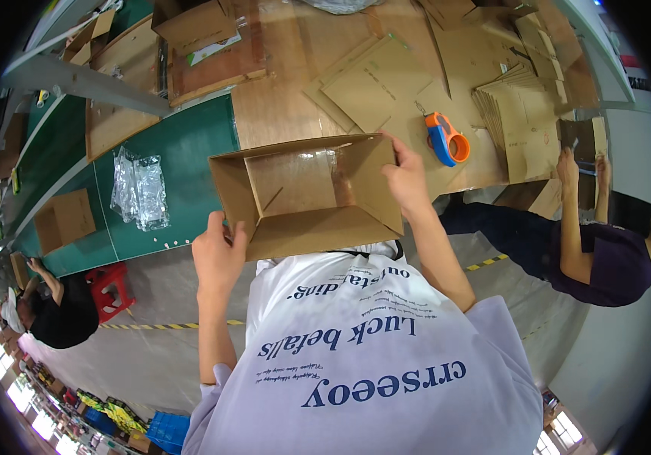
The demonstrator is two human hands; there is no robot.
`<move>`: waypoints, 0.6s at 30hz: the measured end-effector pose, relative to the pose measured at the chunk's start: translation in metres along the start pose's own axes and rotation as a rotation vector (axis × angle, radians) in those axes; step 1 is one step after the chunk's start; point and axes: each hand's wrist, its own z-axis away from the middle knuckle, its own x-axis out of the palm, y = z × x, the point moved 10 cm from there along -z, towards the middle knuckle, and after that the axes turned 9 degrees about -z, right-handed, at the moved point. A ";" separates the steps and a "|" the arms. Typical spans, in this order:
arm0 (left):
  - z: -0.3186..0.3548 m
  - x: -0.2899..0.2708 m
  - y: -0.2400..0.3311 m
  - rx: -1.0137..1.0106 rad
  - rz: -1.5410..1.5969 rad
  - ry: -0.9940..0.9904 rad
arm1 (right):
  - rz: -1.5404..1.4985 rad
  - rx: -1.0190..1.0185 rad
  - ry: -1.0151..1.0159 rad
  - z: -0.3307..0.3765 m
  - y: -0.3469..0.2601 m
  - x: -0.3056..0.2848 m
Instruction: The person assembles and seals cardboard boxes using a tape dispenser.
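Between my two hands an unfolded cardboard box (306, 227) is held at the near edge of the table, its opening facing me. A glossy brown surface shows within its walls; whether that is the tabletop or the box's bottom I cannot tell. My left hand (219, 250) grips the near left corner, fingers closed on the wall. At the right side, my right hand (406, 176) pinches the far corner of the rim. Right of the box lies an orange and blue tape dispenser (447, 140). Flat cardboard sheets (371, 83) lie behind it.
Clear plastic bags (140, 188) lie on the green tabletop (196, 144) at left. Folded cartons (522, 121) are stacked at right. A co-worker in dark clothes (606, 262) handles cardboard at far right; another person (64, 311) is at left by a red stool (111, 290).
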 end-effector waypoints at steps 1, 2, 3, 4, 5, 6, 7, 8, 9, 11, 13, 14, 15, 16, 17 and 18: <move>0.004 0.000 -0.002 -0.003 0.007 0.005 | -0.098 0.002 0.044 0.004 -0.004 -0.011; 0.013 -0.019 0.002 0.060 0.073 0.186 | -0.198 0.002 0.087 0.009 -0.008 -0.017; 0.024 -0.040 0.005 0.128 0.136 0.384 | -0.198 -0.020 0.076 0.015 -0.019 -0.010; 0.033 -0.047 0.008 0.129 0.062 0.432 | -0.221 -0.264 0.120 0.032 -0.052 -0.010; 0.037 -0.041 0.002 0.138 0.062 0.467 | -0.256 -0.514 0.158 0.052 -0.089 -0.010; 0.045 -0.028 -0.014 0.189 0.149 0.607 | -0.191 -0.614 0.254 0.060 -0.108 0.002; 0.049 -0.028 -0.019 0.252 0.236 0.736 | -0.129 -0.711 0.367 0.073 -0.125 0.008; 0.039 -0.026 -0.008 0.276 0.222 0.670 | -0.404 -0.557 0.146 0.052 -0.052 -0.031; 0.033 -0.020 0.003 0.287 0.192 0.598 | -0.224 -0.302 0.098 0.048 -0.047 -0.016; 0.027 -0.013 0.001 0.280 0.250 0.712 | 0.224 -0.510 0.099 0.052 -0.065 0.000; 0.028 -0.004 0.005 0.277 0.205 0.688 | 0.076 -0.542 0.120 0.057 -0.059 -0.006; 0.028 -0.002 0.007 0.279 0.209 0.685 | -0.075 -0.566 0.136 0.059 -0.058 -0.014; 0.025 -0.005 0.008 0.273 0.272 0.670 | -0.073 -0.563 0.143 0.062 -0.059 -0.017; 0.025 -0.008 0.010 0.267 0.336 0.653 | -0.065 -0.483 0.159 0.060 -0.056 -0.022; 0.027 -0.012 0.008 0.271 0.339 0.643 | -0.056 -0.403 0.176 0.059 -0.051 -0.027; 0.025 -0.017 0.013 0.310 0.227 0.625 | -0.048 -0.407 0.217 0.061 -0.053 -0.034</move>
